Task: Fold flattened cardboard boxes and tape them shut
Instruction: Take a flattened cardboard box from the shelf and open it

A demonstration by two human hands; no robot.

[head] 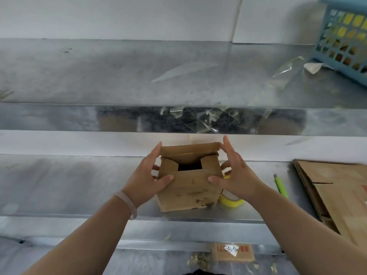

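Cardboard box (188, 190) upright, opening facing up, left hand (146, 180) and right hand (237, 175) grasping its sides

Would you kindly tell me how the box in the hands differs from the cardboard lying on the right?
The small box stands opened up into a cube, top flaps partly folded; the flat cardboard lies collapsed. The small box is gripped by the left hand and right hand; the flat cardboard is untouched. Both are brown cardboard.
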